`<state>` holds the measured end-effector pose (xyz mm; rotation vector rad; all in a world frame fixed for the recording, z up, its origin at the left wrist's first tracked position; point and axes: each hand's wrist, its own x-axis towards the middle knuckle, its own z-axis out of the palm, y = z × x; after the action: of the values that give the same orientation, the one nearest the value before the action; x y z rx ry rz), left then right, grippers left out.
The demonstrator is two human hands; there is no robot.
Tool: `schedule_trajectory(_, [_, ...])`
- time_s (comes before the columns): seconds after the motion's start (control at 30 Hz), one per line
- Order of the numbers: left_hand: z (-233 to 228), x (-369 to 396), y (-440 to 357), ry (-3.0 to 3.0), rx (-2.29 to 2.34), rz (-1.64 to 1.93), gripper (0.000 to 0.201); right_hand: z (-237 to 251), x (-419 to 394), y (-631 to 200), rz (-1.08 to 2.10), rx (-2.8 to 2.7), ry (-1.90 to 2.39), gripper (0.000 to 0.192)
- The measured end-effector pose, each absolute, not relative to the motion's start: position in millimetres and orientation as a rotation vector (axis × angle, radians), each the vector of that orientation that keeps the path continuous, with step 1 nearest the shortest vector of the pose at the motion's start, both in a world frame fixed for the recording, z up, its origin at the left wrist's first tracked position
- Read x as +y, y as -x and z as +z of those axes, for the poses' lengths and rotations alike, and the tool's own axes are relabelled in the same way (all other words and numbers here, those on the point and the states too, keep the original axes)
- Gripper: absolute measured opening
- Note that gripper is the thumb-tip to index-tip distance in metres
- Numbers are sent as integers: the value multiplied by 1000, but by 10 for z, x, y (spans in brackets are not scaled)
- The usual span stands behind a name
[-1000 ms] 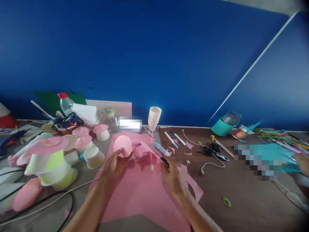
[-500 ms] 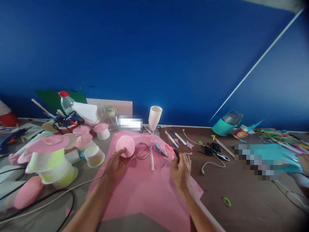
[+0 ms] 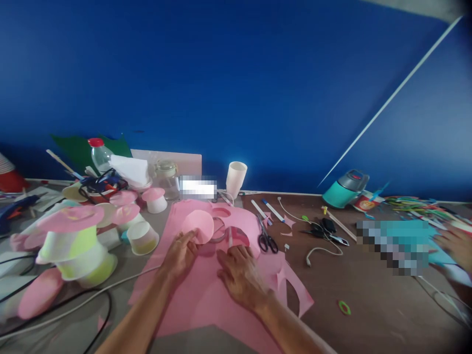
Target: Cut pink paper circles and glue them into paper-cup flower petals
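Pinched in my left hand (image 3: 184, 253) is a round pink paper disc (image 3: 201, 226), held above a pink paper sheet (image 3: 199, 305) on the table. My right hand (image 3: 243, 275) reaches over the sheet with its thumb apart and fingers bent downward. Its fingertips are beside a white marker (image 3: 230, 237) that lies by a round cut-out; whether they touch it I cannot tell. A grey metal ring (image 3: 218, 230) sits partly behind the disc. Black-handled scissors (image 3: 267, 242) lie at the sheet's right edge.
Paper cups with pink discs (image 3: 79, 241) crowd the left side, beside cables. A white cup (image 3: 236, 179) stands at the back. Markers (image 3: 273, 210), pink scraps, keys (image 3: 334, 233) and a teal flask (image 3: 344, 189) are on the right. Another person's hand (image 3: 455, 246) is at far right.
My right hand has let go of the scissors, now on the table, and moved left over the sheet. The disc in my left hand has shifted slightly right.
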<state>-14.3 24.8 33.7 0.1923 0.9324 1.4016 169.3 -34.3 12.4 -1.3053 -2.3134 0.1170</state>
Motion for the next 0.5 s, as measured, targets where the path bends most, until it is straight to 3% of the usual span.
schedule_trajectory(0.3, [269, 234, 85, -354, 829, 1385, 20, -43, -213, -1712, -162, -2163, 1655, 38])
schedule_trajectory(0.5, [198, 231, 85, -439, 790, 1377, 19, -74, -204, -1751, -88, -2069, 1511, 43])
